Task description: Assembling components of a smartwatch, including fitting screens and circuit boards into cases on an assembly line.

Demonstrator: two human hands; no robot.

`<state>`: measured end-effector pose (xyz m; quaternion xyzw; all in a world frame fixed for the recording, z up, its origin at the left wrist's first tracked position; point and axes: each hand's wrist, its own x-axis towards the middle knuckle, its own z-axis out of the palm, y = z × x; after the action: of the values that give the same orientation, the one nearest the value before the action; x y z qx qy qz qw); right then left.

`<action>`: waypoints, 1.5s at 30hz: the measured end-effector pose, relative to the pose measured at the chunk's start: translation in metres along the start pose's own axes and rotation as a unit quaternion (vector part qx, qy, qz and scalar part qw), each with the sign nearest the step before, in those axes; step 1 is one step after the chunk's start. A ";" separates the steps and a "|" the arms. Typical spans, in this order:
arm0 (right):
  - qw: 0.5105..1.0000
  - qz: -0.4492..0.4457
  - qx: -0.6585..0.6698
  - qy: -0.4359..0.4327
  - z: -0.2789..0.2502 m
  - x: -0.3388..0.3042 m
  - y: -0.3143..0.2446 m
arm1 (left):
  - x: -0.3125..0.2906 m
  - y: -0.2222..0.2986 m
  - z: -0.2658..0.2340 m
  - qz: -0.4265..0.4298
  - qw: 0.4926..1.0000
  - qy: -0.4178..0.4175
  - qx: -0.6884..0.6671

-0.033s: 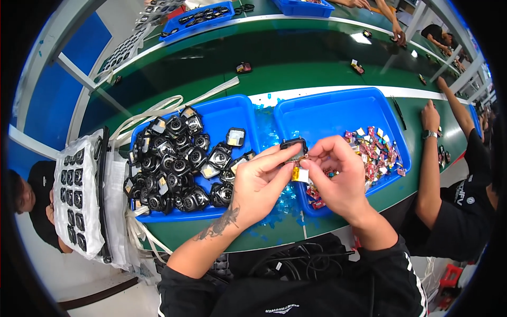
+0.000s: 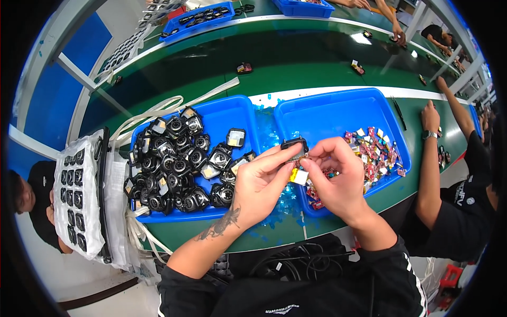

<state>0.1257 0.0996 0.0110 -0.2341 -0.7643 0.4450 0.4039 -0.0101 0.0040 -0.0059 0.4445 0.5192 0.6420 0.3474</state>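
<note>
Between my hands is a black watch case (image 2: pixel 294 143), its open side showing, above the gap between the two blue trays. My left hand (image 2: pixel 257 182) is closed around the case's edge, thumb and forefinger pinching it. A small circuit board with a yellow and white tab (image 2: pixel 299 176) hangs at the case's lower edge. My right hand (image 2: pixel 339 171) pinches at the board's end beside the case; the fingertips partly hide the contact. Black watch cases (image 2: pixel 174 166) fill much of the left tray (image 2: pixel 224 108). Small red circuit boards (image 2: pixel 375 158) lie heaped in the right tray (image 2: pixel 327 108).
Beyond the trays runs a green conveyor belt (image 2: pixel 200 66) carrying a few assembled pieces (image 2: pixel 244 68). Black tweezers (image 2: pixel 399 112) lie right of the right tray. A co-worker's arm (image 2: pixel 430 158) rests at the right. White trays of watch cases (image 2: pixel 76 195) stand at the left, near another person.
The yellow and white tab has swung and tilted slightly between my fingers. My right hand has shifted a little; the left stays put on the case.
</note>
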 end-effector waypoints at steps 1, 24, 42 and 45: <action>1.000 0.000 0.000 0.000 0.001 0.000 0.002 | -0.001 -0.002 0.001 0.008 1.000 0.005 0.015; 0.988 -0.081 -0.110 -0.066 0.007 0.012 -0.007 | -0.009 0.005 0.013 -0.061 0.975 0.113 -0.180; 0.937 0.050 -0.321 -0.127 0.000 0.219 0.158 | 0.012 -0.035 -0.056 0.030 0.664 0.097 0.741; 0.959 0.063 -0.261 -0.092 -0.018 0.223 0.160 | 0.020 -0.020 -0.056 -0.030 0.722 0.051 0.689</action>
<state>0.0142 0.3473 -0.0322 -0.3370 -0.8714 0.2743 0.2276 -0.0695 0.0060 -0.0248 0.5123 0.8484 0.1177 -0.0624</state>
